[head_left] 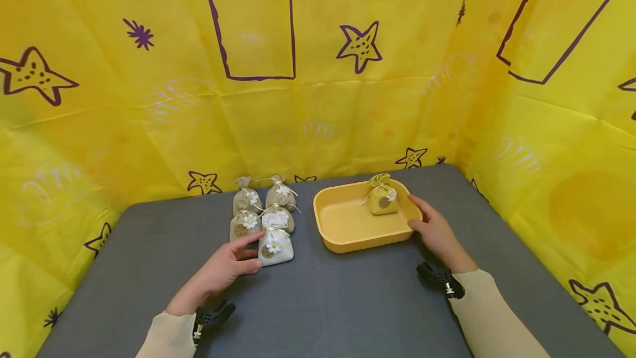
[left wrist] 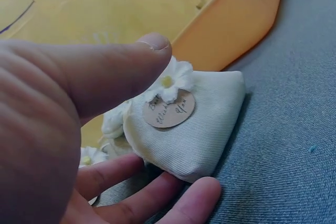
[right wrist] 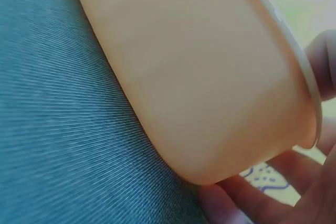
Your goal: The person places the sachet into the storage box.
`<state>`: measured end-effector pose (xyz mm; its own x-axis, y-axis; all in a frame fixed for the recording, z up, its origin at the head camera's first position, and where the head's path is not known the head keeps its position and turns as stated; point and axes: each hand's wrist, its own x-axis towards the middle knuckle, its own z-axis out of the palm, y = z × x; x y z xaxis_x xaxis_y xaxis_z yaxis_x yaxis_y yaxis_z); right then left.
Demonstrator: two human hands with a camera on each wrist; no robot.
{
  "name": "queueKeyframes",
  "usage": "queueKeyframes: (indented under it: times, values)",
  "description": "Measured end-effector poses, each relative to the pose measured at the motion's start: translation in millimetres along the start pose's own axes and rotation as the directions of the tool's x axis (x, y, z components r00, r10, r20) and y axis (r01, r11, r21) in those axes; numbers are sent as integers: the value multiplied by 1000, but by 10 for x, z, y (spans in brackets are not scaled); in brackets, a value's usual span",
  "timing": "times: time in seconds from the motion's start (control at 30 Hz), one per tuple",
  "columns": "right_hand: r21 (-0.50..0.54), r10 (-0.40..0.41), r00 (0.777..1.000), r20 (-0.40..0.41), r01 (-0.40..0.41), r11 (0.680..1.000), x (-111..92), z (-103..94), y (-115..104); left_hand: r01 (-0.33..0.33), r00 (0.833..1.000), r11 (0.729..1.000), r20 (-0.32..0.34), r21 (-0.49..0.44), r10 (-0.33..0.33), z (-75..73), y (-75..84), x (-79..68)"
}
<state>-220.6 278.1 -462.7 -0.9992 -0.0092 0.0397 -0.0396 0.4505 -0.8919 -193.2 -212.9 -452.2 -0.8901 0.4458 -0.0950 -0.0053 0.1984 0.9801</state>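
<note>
A small white drawstring pouch (head_left: 282, 253) with a daisy and a round tag stands at the front of a group of pouches. My left hand (head_left: 223, 270) is at its left side, index finger by its neck, thumb and fingers spread apart. In the left wrist view, fingertips (left wrist: 197, 195) reach the edge of the white pouch (left wrist: 210, 114). My right hand (head_left: 439, 235) holds the right end of a yellow-orange tray (head_left: 343, 246), thumb near the rim and fingers along the outside. Inside the tray's right part stands a yellow pouch (head_left: 380, 207).
Several beige pouches, such as one beige pouch (head_left: 239, 202) at the back left, stand close behind and beside the white one. A grey cloth-covered table (head_left: 338, 303) lies under everything. Yellow patterned sheets (head_left: 318, 104) rise at the back and sides.
</note>
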Motion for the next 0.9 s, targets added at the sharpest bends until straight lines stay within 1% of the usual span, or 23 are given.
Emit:
queueKeyframes:
  times: [0.17, 0.27, 0.33, 0.47, 0.57, 0.73, 0.9]
  values:
    - [-51, 2, 1000, -14, -3, 999, -141, -9, -72, 17, 999, 998, -29, 56, -16, 26, -7, 40]
    - [-28, -16, 1000, -18, 16, 999, -176, 12, -71, 32, 998, 994, -53, 101, -26, 45, 4, 61]
    - [8, -31, 1000, -6, 31, 999, -178, 28, -41, 28, 998, 989, -68, 145, -18, 57, 3, 73]
    - [79, -63, 998, 25, 61, 995, -176, 45, 28, 7, 994, 961, -109, 277, 25, 78, -11, 92]
    - [98, -86, 996, 32, 83, 992, -174, 48, 70, 6, 989, 941, -140, 337, 44, 100, -20, 101]
    - [101, -110, 993, 31, 106, 989, -173, 50, 120, 0, 983, 926, -170, 377, 69, 150, -30, 111]
    - [91, -105, 994, 29, 102, 991, -167, 53, 142, -37, 978, 917, -173, 396, 115, 208, -42, 125]
